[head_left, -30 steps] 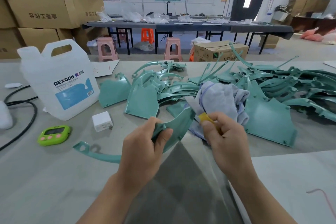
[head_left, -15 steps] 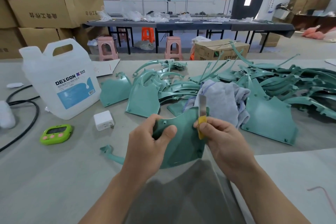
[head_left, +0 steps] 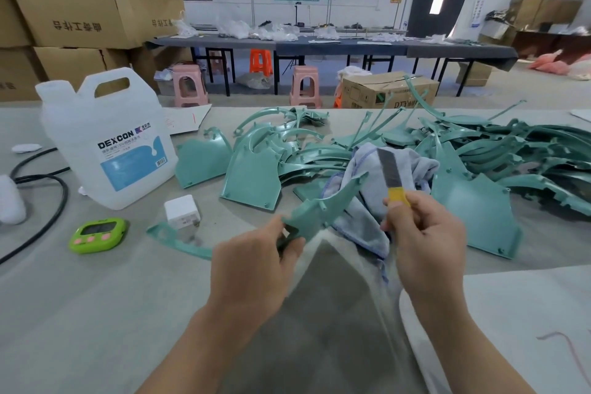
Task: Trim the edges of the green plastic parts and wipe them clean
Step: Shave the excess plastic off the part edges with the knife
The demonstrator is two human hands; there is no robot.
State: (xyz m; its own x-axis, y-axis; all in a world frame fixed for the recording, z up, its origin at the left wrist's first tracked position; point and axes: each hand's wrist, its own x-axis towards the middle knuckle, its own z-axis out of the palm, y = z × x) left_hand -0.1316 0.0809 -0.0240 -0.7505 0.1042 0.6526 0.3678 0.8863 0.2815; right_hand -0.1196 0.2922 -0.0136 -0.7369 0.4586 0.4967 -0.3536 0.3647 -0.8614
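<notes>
My left hand (head_left: 256, 265) grips a green plastic part (head_left: 323, 211) by its lower end, holding it tilted up to the right above the table. My right hand (head_left: 425, 243) holds a yellow-handled utility knife (head_left: 391, 176), blade pointing up and a little apart from the part. A grey-blue cloth (head_left: 377, 189) lies crumpled just behind both hands. A big pile of green parts (head_left: 479, 150) spreads across the table behind and to the right. A thin curved green piece (head_left: 179, 243) lies left of my left hand.
A white DEXCON jug (head_left: 105, 141) stands at the left, with a white charger block (head_left: 181, 211), a green timer (head_left: 97, 235) and a black cable (head_left: 38, 201) near it. Cardboard boxes (head_left: 80, 9) are stacked behind. A white sheet (head_left: 511, 313) covers the table's right front.
My left hand has turned the green part from flat-facing to edge-on, tilted up to the right. The knife has come off the part's edge and moved to the right, blade upright.
</notes>
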